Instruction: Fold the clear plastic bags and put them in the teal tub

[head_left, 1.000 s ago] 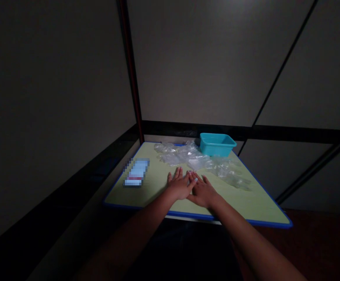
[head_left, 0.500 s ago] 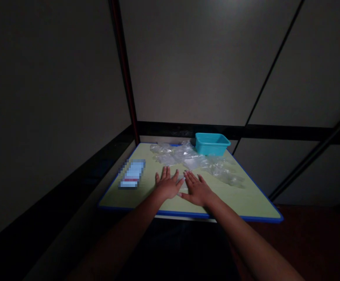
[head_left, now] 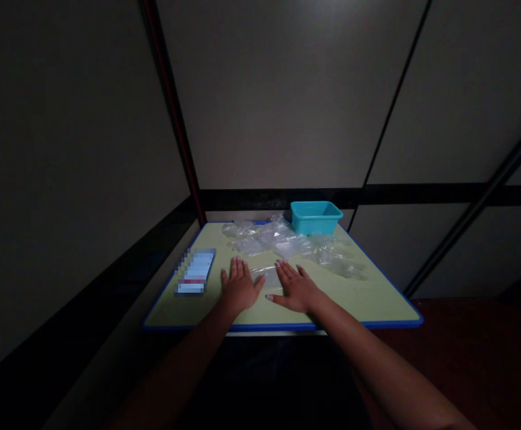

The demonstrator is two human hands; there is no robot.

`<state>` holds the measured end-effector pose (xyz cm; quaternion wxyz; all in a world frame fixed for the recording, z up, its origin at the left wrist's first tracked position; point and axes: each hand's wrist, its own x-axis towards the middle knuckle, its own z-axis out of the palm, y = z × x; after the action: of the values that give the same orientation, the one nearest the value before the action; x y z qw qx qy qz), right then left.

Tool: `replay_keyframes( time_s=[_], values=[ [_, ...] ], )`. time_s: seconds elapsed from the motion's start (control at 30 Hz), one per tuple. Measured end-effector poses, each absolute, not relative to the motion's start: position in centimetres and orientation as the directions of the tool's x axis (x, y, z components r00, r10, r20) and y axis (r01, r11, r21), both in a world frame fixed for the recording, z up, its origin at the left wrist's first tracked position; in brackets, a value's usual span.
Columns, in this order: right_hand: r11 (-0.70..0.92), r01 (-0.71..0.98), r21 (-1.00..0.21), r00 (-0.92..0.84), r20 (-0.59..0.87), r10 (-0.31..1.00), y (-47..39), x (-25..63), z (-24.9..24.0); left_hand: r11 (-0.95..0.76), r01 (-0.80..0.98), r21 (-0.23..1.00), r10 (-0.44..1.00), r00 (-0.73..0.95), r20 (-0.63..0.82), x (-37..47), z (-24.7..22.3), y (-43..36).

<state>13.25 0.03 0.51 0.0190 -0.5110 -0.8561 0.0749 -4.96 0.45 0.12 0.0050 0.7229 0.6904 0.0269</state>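
clear plastic piece [head_left: 267, 278] lying flat on the yellowish table [head_left: 359, 306], between the hands; left hand [head_left: 241, 291] and right hand [head_left: 299, 291] both palm-down, fingers stretched out straight; crumpled clear plastic [head_left: 285, 240] just beyond, teal tub [head_left: 316, 223] at the back, phone [head_left: 196, 272] off left

Clr plastic [head_left: 268, 279], turq. tub [head_left: 316, 226]
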Motion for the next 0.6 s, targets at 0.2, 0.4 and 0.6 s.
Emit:
replay_keyframes(
  time_s=[0.2,0.4,0.6],
  values=[
    [0.479,0.869,-0.127,-0.487,-0.045,0.872,0.2,13.4,0.3,-0.267,0.956,0.118,0.963,0.261,0.065,-2.2,1.1,-2.3],
    [0.523,0.85,-0.059,-0.526,-0.077,0.847,0.3,13.6,0.4,-0.308,0.933,0.184,0.95,0.311,0.014,1.0,1.1,-4.0],
    [0.52,0.85,-0.084,-0.526,-0.086,0.846,0.2,13.6,0.7,-0.314,0.922,0.225,0.949,0.308,0.06,2.0,0.9,-2.7]
  ],
)
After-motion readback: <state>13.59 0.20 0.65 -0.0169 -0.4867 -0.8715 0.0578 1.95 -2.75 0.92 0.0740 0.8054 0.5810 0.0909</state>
